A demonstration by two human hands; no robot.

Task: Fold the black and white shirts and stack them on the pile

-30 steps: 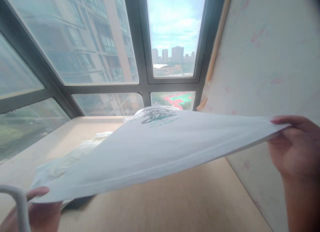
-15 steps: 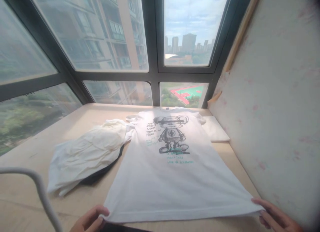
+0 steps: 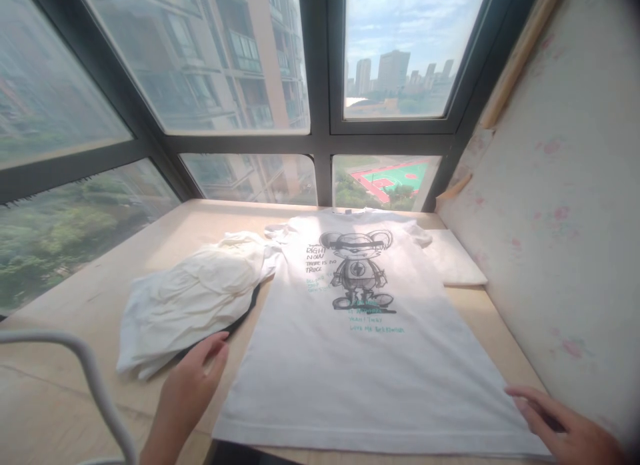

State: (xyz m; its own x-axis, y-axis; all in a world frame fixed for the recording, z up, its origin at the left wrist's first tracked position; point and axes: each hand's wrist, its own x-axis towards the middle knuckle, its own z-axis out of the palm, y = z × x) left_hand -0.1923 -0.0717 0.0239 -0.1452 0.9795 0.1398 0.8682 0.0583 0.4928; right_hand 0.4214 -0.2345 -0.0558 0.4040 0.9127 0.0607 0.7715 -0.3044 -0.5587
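Note:
A white T-shirt (image 3: 320,378) lies flat, printed with a sketched mouse-eared figure and black and green lettering. Its hem is toward me. My left hand (image 3: 193,378) is off the shirt, to the left of its lower edge, thumb and fingers apart and holding nothing. Just beyond those fingertips rests a crumpled cream-white garment (image 3: 200,291) with a dark piece under it. At the shirt's lower right side, the fingertips of my right hand (image 3: 565,421) are at the fabric edge, loosely apart, with no cloth visibly pinched.
Pale wooden boards (image 3: 90,311) form the surface. A folded white cloth (image 3: 460,258) lies by the wallpapered wall (image 3: 565,251) on the right. A grey curved tube (image 3: 95,371) stands at the lower left. Dark-framed windows (image 3: 323,145) rise behind.
Both hands have released the shirt's bottom corners. My left hand has moved up beside the crumpled garment; my right has shifted slightly right. The hem now lies slacker, and the view has turned slightly left.

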